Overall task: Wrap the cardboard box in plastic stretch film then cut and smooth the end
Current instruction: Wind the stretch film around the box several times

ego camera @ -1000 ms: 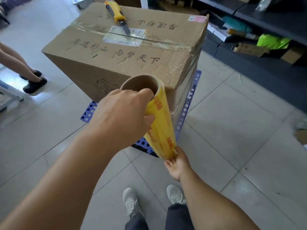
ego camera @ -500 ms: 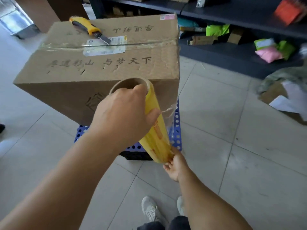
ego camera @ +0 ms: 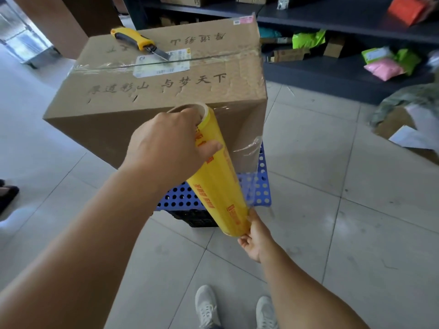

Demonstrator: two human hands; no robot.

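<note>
While gripped endwise, roll [ego camera: 217,176] beside box [ego camera: 166,91]

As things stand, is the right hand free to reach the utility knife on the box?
Probably not yet: the right hand holds the film roll's lower end, while the utility knife lies unobstructed across the cardboard box.

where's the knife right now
In the head view the knife lies on top of the cardboard box, near its far left corner, its blade tip over the white label.
</note>
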